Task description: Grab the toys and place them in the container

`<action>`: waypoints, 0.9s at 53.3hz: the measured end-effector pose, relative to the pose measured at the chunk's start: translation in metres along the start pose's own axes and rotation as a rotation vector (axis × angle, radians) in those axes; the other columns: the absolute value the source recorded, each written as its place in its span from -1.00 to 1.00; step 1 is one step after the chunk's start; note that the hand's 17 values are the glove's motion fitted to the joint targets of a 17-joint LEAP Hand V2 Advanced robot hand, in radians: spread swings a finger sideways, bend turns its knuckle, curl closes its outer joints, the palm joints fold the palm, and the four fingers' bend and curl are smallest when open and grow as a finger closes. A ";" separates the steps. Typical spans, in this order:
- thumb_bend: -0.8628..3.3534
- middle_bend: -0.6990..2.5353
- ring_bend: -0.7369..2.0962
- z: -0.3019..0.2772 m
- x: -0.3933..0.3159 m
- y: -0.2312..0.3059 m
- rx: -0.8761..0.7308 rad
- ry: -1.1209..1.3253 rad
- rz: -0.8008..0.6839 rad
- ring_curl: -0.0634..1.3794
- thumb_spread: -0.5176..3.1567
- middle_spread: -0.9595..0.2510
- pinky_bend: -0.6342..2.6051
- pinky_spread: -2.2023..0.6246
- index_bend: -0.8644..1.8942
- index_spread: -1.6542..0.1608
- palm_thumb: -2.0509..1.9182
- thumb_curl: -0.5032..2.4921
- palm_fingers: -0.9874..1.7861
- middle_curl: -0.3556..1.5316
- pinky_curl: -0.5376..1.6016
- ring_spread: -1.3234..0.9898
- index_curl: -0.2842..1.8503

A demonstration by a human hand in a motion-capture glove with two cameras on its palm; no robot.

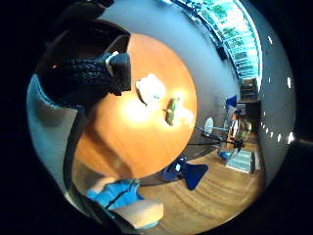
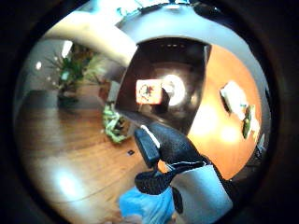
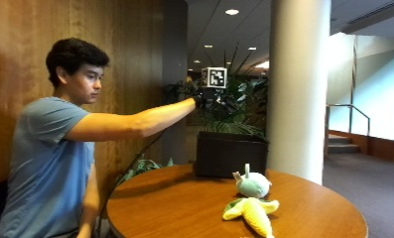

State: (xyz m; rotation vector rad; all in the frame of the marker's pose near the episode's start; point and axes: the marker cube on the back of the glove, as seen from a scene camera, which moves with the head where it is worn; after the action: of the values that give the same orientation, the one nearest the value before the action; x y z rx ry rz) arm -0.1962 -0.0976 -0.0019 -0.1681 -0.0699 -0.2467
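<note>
My gloved right hand (image 3: 205,101) is raised high above the black box container (image 3: 229,154) at the table's far side. It holds nothing; its fingers (image 2: 174,145) hang relaxed over the open box (image 2: 166,77). An orange-red toy (image 2: 149,91) lies on the box floor. Two toys lie on the round wooden table (image 3: 176,208), nearer its front: a white round plush with green (image 3: 252,184) and a yellow corn plush (image 3: 252,214) in front of it. The little finger side palm view shows them too, the white plush (image 1: 150,89) and the corn (image 1: 171,111).
A white pillar (image 3: 299,84) stands right behind the box, and a leafy plant (image 3: 232,109) rises behind it. A wood-panelled wall (image 3: 25,29) runs along the left. A blue chair (image 1: 188,174) stands on the floor by the table's edge.
</note>
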 end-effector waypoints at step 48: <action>-0.60 -0.47 -0.16 0.095 0.291 0.066 -0.023 0.107 0.310 -0.56 -0.13 0.59 0.10 0.60 -0.26 0.49 0.03 -0.49 -0.38 -0.18 -0.22 0.16 -0.46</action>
State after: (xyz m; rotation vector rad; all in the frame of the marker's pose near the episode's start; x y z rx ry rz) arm 0.0974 -0.0869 0.1071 -0.1858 0.0651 0.0526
